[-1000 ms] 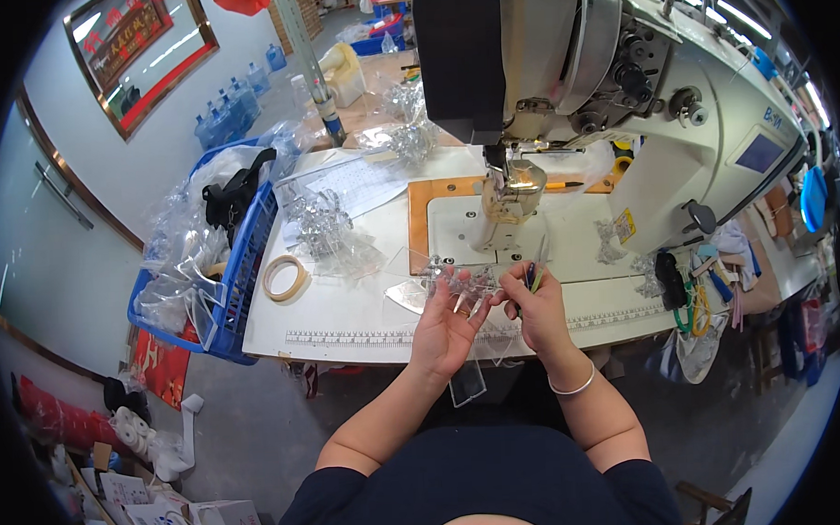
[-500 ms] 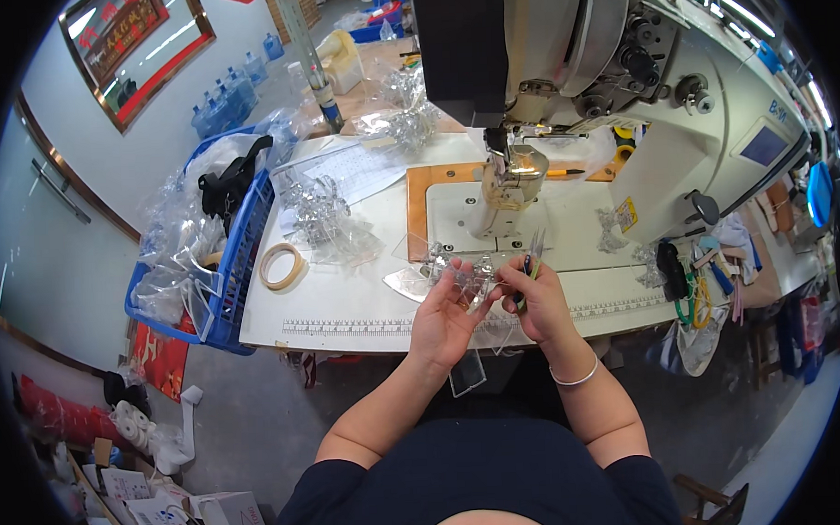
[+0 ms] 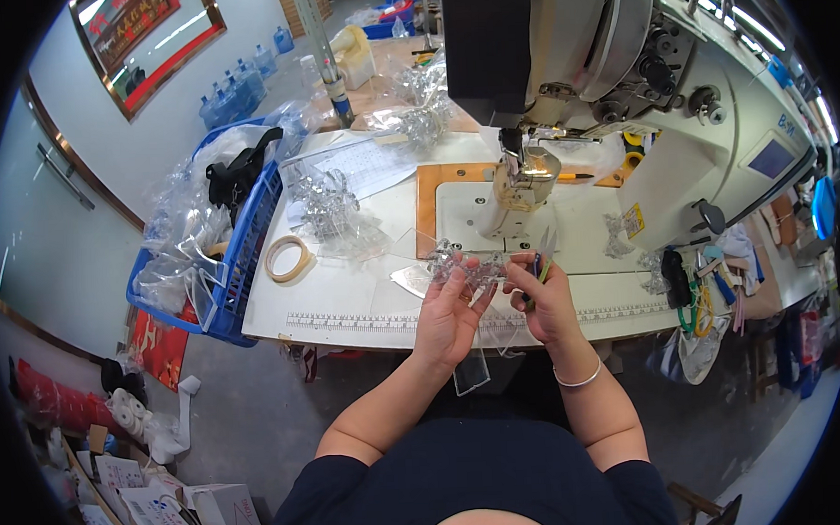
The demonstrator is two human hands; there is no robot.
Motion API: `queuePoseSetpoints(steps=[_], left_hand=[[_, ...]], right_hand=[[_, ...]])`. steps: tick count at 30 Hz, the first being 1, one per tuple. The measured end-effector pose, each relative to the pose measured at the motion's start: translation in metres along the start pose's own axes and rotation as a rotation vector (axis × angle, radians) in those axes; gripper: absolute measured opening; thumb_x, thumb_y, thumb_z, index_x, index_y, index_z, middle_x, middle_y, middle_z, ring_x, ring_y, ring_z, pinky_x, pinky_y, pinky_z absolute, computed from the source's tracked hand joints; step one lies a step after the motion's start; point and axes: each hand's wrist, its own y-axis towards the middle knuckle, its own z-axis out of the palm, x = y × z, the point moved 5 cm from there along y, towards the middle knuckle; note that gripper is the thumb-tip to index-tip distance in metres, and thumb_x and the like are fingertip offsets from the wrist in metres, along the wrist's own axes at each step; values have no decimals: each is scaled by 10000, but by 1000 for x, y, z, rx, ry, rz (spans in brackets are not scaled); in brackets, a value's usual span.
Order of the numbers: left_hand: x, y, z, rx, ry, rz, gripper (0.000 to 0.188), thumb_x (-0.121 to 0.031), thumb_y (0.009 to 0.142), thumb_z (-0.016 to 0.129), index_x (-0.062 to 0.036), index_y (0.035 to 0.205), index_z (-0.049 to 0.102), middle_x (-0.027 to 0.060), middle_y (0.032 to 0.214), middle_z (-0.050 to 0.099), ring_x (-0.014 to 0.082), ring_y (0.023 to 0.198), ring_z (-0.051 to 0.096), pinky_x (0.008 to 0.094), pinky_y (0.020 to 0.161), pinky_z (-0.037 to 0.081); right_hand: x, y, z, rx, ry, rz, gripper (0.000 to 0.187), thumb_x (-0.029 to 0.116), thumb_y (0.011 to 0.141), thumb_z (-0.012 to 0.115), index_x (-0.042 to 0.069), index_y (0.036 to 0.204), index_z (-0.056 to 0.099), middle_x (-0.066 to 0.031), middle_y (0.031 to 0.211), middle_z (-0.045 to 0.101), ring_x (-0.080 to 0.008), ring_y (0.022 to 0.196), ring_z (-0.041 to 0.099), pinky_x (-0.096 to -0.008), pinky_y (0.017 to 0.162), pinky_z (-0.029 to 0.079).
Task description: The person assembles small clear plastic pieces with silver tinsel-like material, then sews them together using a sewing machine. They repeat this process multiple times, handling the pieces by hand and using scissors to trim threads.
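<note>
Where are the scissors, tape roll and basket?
Scissors (image 3: 548, 246): head view, on the blades.
Tape roll (image 3: 308, 260): head view, right side of its ring.
Basket (image 3: 254, 233): head view, on its right wall.

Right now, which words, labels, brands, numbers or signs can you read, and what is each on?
I won't copy wording, only place it:
Sewing machine: blue lettering on the white body.
Yellow label on the machine: too small to read.
Ruler strip, table's front edge: numbers too small.
Framed wall panel: characters, partly cut off.
White carton: print, too small.
Paper sheet: fine marks, too small.
</note>
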Motion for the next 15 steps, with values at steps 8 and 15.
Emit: queuePoseSetpoints(steps=[8,15], left_hand=[[7,12,-22,-189,77,-142,334,-241,899,615,-119,1188,502,4,1109,579,158,1049,530,325,917,442],[-12,-8,2,205,-40,-238,332,-71,893,476,-62,1224,487,62,1176,563,183,1089,545,349,932,450]], right_hand=[[40,-24,36,144,-869,-825,234,-61,644,691,53,833,616,-47,835,626,-178,728,605,-271,629,475],[43,-46,42,413,-1505,-1498,233,113,664,606,86,894,631,-19,979,613,-185,849,589,-283,658,480]])
